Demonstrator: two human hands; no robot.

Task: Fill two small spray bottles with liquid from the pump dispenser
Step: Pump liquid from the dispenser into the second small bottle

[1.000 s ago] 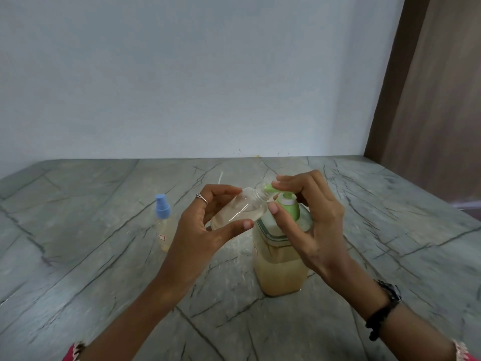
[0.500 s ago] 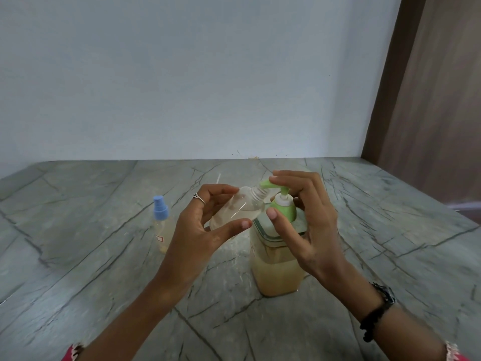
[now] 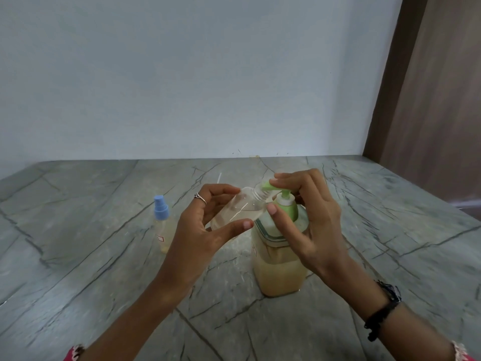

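My left hand (image 3: 200, 230) grips a small clear spray bottle (image 3: 242, 207), uncapped and tilted, with its open neck against the green nozzle of the pump dispenser (image 3: 279, 267). A little pale liquid lies in the bottle. The dispenser holds yellowish liquid and stands on the stone counter (image 3: 104, 269). My right hand (image 3: 309, 225) curls over the green pump head (image 3: 285, 201), fingers on the top of the nozzle and thumb beside the collar. A second small spray bottle (image 3: 162, 225) with a blue cap stands upright to the left, holding yellowish liquid.
A thin white straw-like piece (image 3: 219, 177) lies on the counter behind the hands. A pale wall rises at the counter's back edge, and a brown wooden panel (image 3: 429, 100) closes off the right side.
The green pump head has risen from its pressed-down position, and my right hand's fingers have lifted with it. My left hand keeps the clear bottle at the nozzle.
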